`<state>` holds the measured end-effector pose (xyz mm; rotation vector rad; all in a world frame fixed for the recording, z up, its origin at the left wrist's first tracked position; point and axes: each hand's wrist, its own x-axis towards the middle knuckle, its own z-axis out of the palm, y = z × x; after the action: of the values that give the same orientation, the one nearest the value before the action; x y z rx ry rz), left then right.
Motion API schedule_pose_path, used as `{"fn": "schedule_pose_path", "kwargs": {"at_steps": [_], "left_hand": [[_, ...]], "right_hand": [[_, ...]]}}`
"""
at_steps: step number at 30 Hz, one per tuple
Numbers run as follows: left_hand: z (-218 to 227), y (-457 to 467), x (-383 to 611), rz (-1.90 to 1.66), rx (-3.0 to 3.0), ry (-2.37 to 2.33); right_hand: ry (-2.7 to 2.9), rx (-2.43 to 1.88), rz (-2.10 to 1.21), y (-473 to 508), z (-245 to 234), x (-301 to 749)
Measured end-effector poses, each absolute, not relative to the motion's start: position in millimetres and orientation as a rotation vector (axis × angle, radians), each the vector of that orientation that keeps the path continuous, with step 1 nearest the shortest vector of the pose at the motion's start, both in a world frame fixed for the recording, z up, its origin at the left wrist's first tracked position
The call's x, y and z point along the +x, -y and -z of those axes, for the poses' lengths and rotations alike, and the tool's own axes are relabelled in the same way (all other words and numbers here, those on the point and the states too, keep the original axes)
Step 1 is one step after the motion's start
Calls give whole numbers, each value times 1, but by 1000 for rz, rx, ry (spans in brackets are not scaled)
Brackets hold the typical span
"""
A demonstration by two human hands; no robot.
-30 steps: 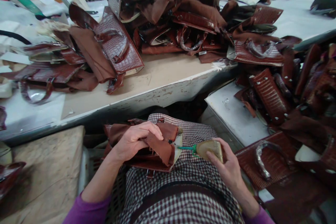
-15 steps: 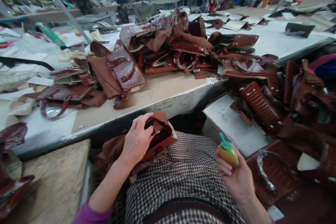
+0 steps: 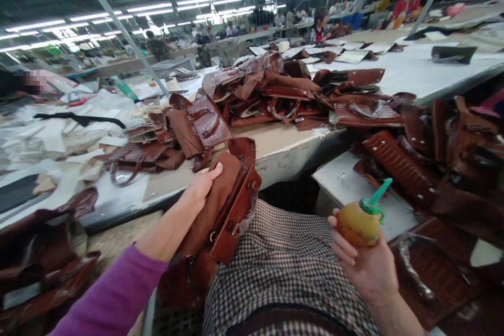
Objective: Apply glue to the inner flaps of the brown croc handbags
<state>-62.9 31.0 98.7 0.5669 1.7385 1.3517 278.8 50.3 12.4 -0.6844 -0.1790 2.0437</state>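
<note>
My left hand (image 3: 202, 185) grips a brown leather handbag (image 3: 230, 197) and holds it up off my lap, close to the near edge of the work table (image 3: 275, 149). The bag hangs tilted with its flap and brown lining facing me. My right hand (image 3: 364, 262) is closed round a small yellow-brown squeeze bottle (image 3: 359, 222) with a green nozzle that points up and to the right. The bottle stays apart from the bag, over my checked apron.
Piles of brown crocodile-pattern handbags (image 3: 275, 92) cover the table ahead. More bags (image 3: 441, 157) are heaped on the right and others (image 3: 43, 252) lie at my lower left. A white side surface (image 3: 346, 184) sits by my right knee. Other people work at far tables.
My left hand has lifted the handbag from my lap up toward the table edge. My right hand drew the bottle away from the bag and turned its nozzle upward. My head tilted up.
</note>
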Motion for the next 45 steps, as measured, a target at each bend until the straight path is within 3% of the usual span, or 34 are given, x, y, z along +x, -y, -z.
{"fn": "schedule_pose_path", "kwargs": {"at_steps": [8,14,20,27,30,36,40,45], "left_hand": [[-113,8,-3,-1806,104,-1401],[-124,33,24,-1983,-180,-1252],[-94,37,31,-1959,-484,-1253],[-69,23,33,-2048,-399,-1264],[-56,27,34,-1890,30,-1401],[-51,22,4,-1365,1779,-2041],[-57,-8,-20,-721,2257,-1960],[-49,-30,-15,-729,2600,-1531]], "right_hand": [[532,-647,-1812,-49,-33,247],[477,-611,-1778,-65,-37,229],[421,-553,-1869,-64,-28,206],[338,-648,-1781,-45,-16,196],[352,-591,-1811,-62,-26,198],[324,-605,-1939,-98,-46,197],[351,-709,-1942,-104,-52,188],[406,-867,-1839,-117,-53,180]]}}
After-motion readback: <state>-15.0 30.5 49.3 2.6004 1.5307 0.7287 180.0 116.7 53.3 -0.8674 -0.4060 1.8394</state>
